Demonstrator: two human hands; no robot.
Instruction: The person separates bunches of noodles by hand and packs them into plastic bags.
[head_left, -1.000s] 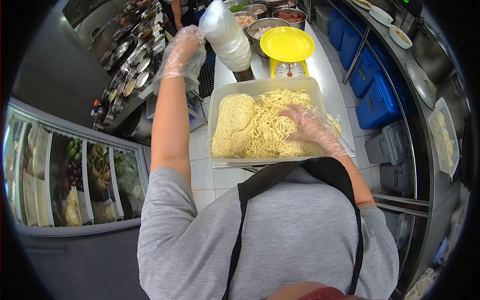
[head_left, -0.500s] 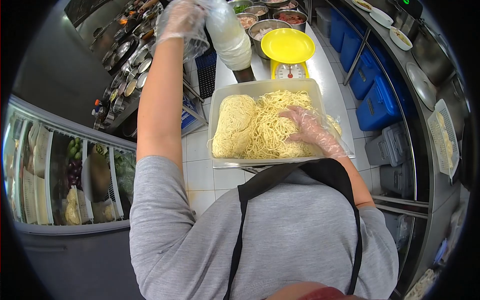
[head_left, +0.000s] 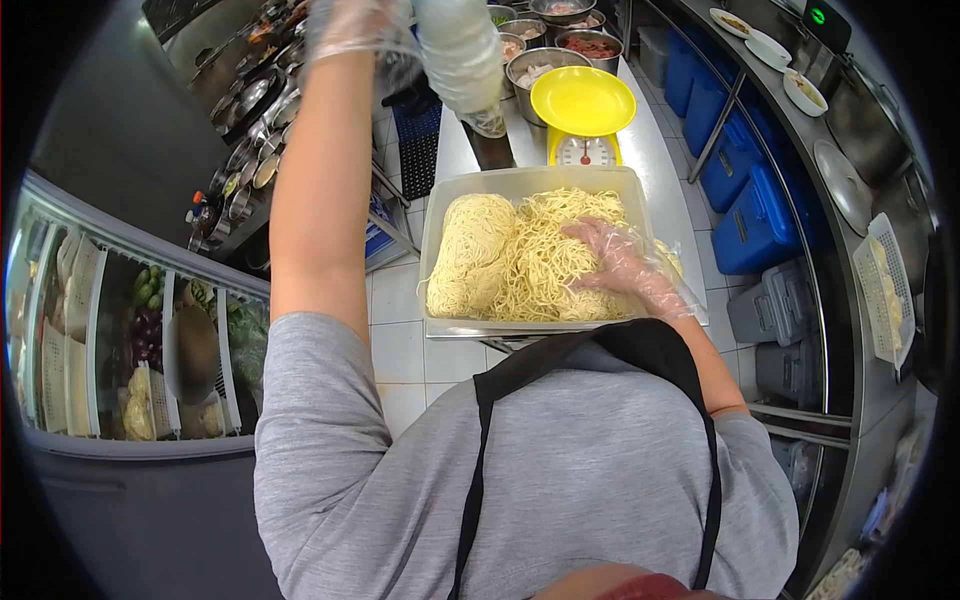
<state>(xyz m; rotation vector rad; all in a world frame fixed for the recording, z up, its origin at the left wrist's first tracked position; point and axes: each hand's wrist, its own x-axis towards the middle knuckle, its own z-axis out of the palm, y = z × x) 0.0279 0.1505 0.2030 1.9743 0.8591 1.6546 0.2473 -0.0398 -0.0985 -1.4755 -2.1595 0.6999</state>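
My right hand (head_left: 625,265), in a clear plastic glove, rests on loose yellow noodles (head_left: 540,250) with its fingers apart. The noodles lie in a translucent plastic tub (head_left: 433,230), beside a compact noodle block (head_left: 470,255) on the tub's left side. At the top edge my left hand (head_left: 350,25) reaches forward, wrapped in loose clear plastic. Its fingers are cut off by the frame and blurred, so what they hold is hidden. Right of it stands a tall, whitish stack in plastic wrapping (head_left: 460,65), on a dark base.
A yellow kitchen scale (head_left: 585,150) with a round pan stands behind the tub. Metal bowls (head_left: 530,75) of ingredients sit beyond it. An open-topped chiller (head_left: 150,440) is at left, and blue bins (head_left: 755,220) stand under the right counter.
My left hand has moved up toward the top edge, and its fingers have left the frame. The right hand stays on the noodles. The view has shifted slightly.
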